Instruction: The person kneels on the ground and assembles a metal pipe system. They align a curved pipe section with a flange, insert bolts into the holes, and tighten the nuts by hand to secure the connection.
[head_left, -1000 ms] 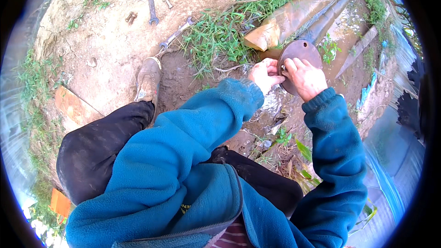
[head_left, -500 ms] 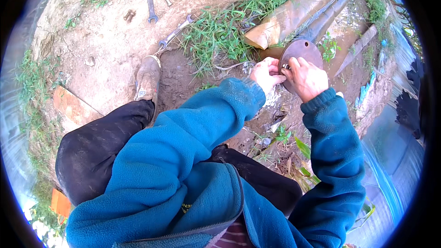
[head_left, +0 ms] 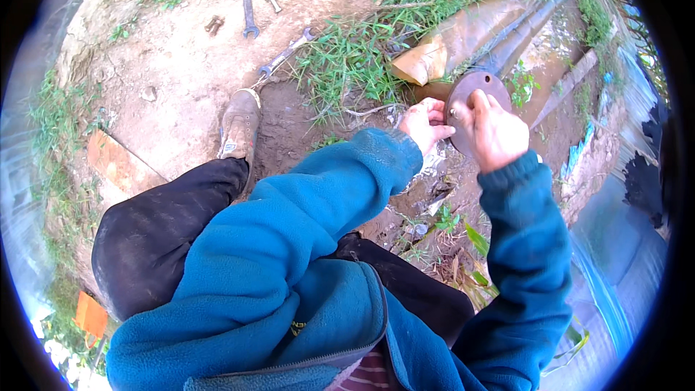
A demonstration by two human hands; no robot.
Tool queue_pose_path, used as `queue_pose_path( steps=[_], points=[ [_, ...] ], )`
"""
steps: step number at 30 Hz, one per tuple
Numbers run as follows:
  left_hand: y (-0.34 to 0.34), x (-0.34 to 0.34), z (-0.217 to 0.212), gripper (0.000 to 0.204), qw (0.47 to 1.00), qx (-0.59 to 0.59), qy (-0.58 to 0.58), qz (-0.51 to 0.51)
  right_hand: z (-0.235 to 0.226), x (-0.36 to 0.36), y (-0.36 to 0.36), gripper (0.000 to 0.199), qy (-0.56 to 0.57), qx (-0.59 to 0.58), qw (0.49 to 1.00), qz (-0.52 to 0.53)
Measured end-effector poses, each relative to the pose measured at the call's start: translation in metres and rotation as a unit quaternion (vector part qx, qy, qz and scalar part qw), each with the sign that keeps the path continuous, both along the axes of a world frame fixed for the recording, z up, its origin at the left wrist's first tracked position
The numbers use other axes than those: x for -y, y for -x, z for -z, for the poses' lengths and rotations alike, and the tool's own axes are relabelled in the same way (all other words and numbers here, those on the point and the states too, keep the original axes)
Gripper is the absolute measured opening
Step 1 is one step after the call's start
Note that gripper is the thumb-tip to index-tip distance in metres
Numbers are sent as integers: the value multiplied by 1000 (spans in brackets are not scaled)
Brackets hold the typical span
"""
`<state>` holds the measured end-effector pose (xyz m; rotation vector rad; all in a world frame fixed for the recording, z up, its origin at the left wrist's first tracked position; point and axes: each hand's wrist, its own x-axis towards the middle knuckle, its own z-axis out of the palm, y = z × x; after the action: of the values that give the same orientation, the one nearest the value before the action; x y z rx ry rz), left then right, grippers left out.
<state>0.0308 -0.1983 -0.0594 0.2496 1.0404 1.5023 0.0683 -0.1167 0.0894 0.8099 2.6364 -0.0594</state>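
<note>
A round brown metal flange (head_left: 483,84) with bolt holes sits at the end of a long pipe (head_left: 532,22), right of centre. My left hand (head_left: 423,127) is at the flange's left edge, its fingers curled behind the rim and its thumb in front. A small bolt end (head_left: 454,111) shows at the flange's left side, between my hands. Over the flange's face is my right hand (head_left: 496,134), fingers bent and close together beside the bolt. Whatever its fingertips pinch is hidden behind the hand.
On the dirt at upper left lie an open-end wrench (head_left: 247,9), a second wrench (head_left: 286,52), a loose bolt (head_left: 275,5) and rusty bolts (head_left: 214,25). Grass and a brown sheet-like piece (head_left: 420,61) border the pipe. Blue plastic sheeting (head_left: 615,239) lies at right.
My right hand has turned at the flange, and its fingertips have shifted up off the bolt end. My left hand stays at the rim. The whole view has shifted slightly.
</note>
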Motion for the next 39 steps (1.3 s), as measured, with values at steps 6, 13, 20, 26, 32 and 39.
queue_pose_path(
  steps=[6,13,20,26,32,39],
  points=[
    [-7,-4,-3,44,1000,-9,11,-11,-7,134,62,61,427,-294,838,-169],
    [-9,-5,6,44,998,44,30,-25,8,169,35,35,349,-343,829,-270],
    [-11,-9,-3,44,997,47,40,-39,-23,148,31,17,299,-264,890,-219],
    [-15,-8,0,44,998,30,38,-40,-21,146,18,14,277,-307,885,-213],
    [-12,-5,-2,44,998,18,46,-41,-49,135,-4,34,336,-226,883,-238],
    [-15,-8,-4,43,998,36,28,-44,-43,139,4,14,460,-233,849,-116]
  ],
)
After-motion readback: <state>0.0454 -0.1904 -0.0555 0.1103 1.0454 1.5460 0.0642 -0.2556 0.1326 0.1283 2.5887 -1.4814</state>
